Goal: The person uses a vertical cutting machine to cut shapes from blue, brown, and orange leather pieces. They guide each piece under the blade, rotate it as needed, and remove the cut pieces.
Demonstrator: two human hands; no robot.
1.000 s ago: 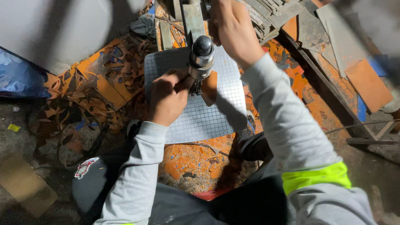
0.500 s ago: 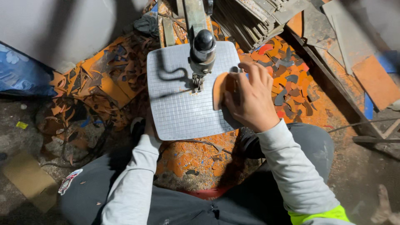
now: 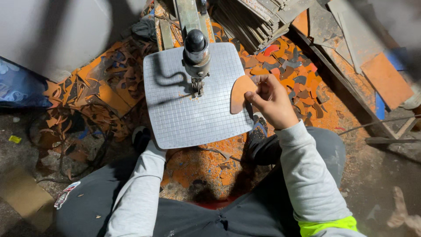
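We are holding the orange cut piece (image 3: 240, 93) in our right hand (image 3: 272, 101) — the fingers (image 3: 253, 99) are pinching its right edge, thumb on top. The piece is lying at the right rim of the gridded worktop (image 3: 193, 118), beside the saw head (image 3: 196, 55). Our left hand is sitting hidden under the worktop — its fingers cannot be judged.

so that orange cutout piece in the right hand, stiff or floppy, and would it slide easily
The orange cutout piece looks stiff: the right hand pinches one edge and it stays flat, unsagging. It seems thin, so probably light. On the smooth grey gridded table it would likely slide readily when pushed.
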